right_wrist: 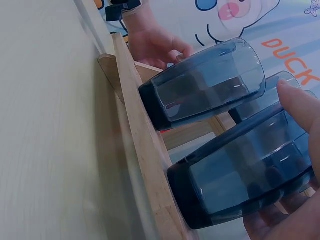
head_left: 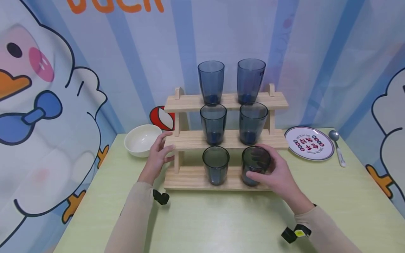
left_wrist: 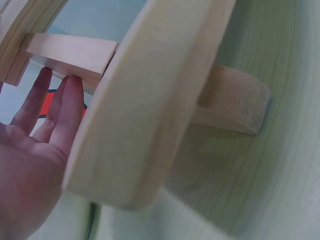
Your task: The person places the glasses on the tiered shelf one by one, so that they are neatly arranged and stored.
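A wooden three-tier shelf (head_left: 190,179) holds several tinted blue-grey glasses, two on each tier. My right hand (head_left: 281,172) grips the right glass (head_left: 251,177) on the bottom tier, thumb in front and fingers round the far side. In the right wrist view, that glass (right_wrist: 240,175) stands with its base at the shelf board. Beside it is the left bottom glass (right_wrist: 205,82). At the shelf's left end, my left hand (head_left: 157,153) touches the frame. The left wrist view shows its nearly straight fingers (left_wrist: 72,110) against the upright (left_wrist: 75,52) between two boards; its thumb is hidden there.
A white bowl (head_left: 142,140) sits left of the shelf, close to my left hand. To the right lie a patterned plate (head_left: 310,151) and a spoon (head_left: 339,149). A duck-printed curtain (head_left: 152,70) hangs behind the pale green table (head_left: 215,225).
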### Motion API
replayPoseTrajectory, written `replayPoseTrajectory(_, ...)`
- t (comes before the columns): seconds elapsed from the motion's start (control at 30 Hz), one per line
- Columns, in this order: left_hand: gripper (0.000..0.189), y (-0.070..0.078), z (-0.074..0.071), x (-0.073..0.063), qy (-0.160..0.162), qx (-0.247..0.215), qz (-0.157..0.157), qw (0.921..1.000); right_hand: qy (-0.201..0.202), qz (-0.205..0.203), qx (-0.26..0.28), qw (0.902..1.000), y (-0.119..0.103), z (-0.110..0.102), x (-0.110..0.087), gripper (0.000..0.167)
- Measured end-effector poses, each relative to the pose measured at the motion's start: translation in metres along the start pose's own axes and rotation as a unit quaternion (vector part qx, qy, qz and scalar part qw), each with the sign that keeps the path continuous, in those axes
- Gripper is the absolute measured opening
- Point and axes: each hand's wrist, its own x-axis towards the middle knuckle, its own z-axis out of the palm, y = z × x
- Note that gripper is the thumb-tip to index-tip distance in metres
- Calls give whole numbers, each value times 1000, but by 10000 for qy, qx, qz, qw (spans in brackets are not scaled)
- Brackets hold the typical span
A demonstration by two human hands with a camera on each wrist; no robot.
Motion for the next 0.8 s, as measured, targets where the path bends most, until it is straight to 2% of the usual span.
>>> replayPoseTrajectory(0.37,53,-2,3,2,-13,-58,129,9999,174,-78,-305,9994,3,0,-1,82)
replayPoseTrajectory(0.63,55,0,1,3,-68,4,89,9999,36,32,-590,9982,-1,-8,-6,88)
replayPoseTrajectory(0.8,60,8,-2,2,-147,150,21,9998,-14,-418,-362,9985,-1,-25,-10,91)
